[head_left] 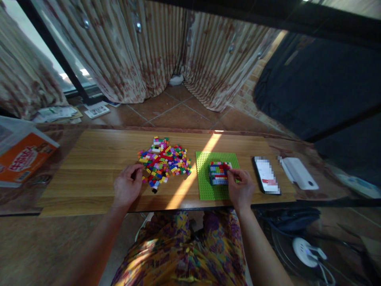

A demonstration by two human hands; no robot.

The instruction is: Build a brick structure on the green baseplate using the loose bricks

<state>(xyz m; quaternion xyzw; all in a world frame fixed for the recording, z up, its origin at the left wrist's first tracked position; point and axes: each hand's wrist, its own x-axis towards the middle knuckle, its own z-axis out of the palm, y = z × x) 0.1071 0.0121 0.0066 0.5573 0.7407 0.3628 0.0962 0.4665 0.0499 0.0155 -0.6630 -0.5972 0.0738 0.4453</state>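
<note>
My left hand (128, 186) rests at the left edge of a loose pile of small coloured toy bricks (163, 161). Its fingers are curled into a pinch, and whatever is between them cannot be made out. On the right, a green studded baseplate (204, 190) lies on the table and carries a low block built of multicoloured brick rows (218, 179). My right hand (241, 186) reaches over the baseplate's right side. Thumb and forefinger are closed on a red toy brick (226, 167) at the built block's upper right corner; the fingers hide part of that corner.
A phone with a lit screen (266, 174) lies right of the baseplate, with a white object (300, 173) beyond it. An orange-labelled plastic box (26, 157) stands at the far left. The wooden table (89, 171) has a near edge close to my lap.
</note>
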